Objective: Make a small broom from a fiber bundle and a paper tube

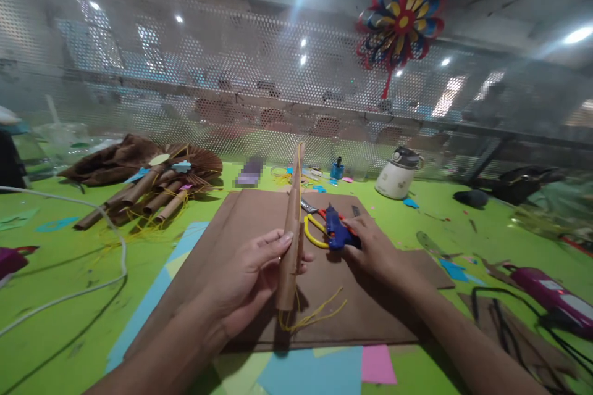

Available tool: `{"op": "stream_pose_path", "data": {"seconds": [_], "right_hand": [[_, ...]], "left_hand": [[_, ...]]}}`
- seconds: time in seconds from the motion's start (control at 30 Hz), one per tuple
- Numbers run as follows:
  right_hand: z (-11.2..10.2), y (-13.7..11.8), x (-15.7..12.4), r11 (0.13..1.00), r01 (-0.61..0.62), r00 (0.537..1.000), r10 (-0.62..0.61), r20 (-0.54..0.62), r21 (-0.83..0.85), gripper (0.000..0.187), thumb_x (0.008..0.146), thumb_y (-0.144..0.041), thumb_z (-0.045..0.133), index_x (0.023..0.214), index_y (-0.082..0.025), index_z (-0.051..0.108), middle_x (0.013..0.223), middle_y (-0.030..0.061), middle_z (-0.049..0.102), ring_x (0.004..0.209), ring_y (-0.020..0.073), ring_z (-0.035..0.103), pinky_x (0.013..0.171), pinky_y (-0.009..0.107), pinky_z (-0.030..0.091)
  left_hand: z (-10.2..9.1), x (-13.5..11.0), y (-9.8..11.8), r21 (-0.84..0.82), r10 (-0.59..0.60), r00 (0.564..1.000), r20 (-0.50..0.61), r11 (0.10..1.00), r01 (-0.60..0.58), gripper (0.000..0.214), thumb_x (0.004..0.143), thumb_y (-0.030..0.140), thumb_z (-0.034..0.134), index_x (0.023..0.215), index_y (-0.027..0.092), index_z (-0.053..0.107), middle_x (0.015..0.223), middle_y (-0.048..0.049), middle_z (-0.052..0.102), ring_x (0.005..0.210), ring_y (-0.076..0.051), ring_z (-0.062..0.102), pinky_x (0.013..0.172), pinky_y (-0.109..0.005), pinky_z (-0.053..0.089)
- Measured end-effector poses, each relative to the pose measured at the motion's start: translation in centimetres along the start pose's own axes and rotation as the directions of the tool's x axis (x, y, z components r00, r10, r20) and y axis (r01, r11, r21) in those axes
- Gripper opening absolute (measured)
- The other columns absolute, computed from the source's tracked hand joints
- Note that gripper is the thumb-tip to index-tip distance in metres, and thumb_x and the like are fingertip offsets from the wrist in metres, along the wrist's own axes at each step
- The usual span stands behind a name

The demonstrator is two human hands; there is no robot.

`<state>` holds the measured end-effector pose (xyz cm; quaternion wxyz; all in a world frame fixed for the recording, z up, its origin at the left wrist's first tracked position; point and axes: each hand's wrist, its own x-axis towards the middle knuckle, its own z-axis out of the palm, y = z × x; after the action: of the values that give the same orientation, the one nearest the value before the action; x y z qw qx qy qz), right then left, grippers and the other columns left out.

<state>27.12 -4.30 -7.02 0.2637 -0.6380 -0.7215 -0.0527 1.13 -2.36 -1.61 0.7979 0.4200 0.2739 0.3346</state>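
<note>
My left hand [250, 274] is closed around a rolled brown paper tube [293, 228], held upright and tilted away from me, with yellow strands hanging from its lower end. My right hand [373, 247] is closed on a blue glue gun [337, 229] that rests on a brown paper sheet [259, 216]. Scissors with yellow and red handles [314, 229] lie beside the gun.
The green table [69, 271] carries a pile of brown paper rolls [148, 194] at the left, a white cable [92, 287], blue and pink paper sheets [324, 373] near me, a white jar [398, 176], and magenta tools [553, 296] at the right. A paper pinwheel [404, 12] hangs on the mesh wall.
</note>
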Motion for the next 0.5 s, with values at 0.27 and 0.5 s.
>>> {"op": "stream_pose_path", "data": {"seconds": [0.27,0.5], "right_hand": [[-2.9,-6.0,0.3,0.884,0.027,1.0,-0.028,-0.003,0.466,0.023,0.091,-0.03,0.046,0.105,-0.02,0.062,0.107,0.0078,0.063,0.099,0.0196,0.058,0.088,0.037,0.047],[-3.8,-10.1,0.6,0.73,0.006,0.991,-0.095,0.093,0.683,0.02,0.09,-0.031,0.048,0.09,-0.017,0.064,0.088,0.0053,0.064,0.084,0.0164,0.059,0.079,0.032,0.048]], "left_hand": [[0.5,-0.3,0.0,-0.04,0.0,0.999,0.054,0.999,0.002,0.012,0.084,0.02,0.058,0.089,0.012,0.065,0.083,-0.0089,0.069,0.074,-0.014,0.062,0.07,-0.024,0.049],[0.3,-0.3,-0.4,-0.075,0.017,0.983,0.185,0.997,-0.003,0.011,0.083,0.023,0.061,0.087,0.013,0.063,0.079,-0.0047,0.063,0.071,-0.012,0.056,0.067,-0.022,0.044]]}}
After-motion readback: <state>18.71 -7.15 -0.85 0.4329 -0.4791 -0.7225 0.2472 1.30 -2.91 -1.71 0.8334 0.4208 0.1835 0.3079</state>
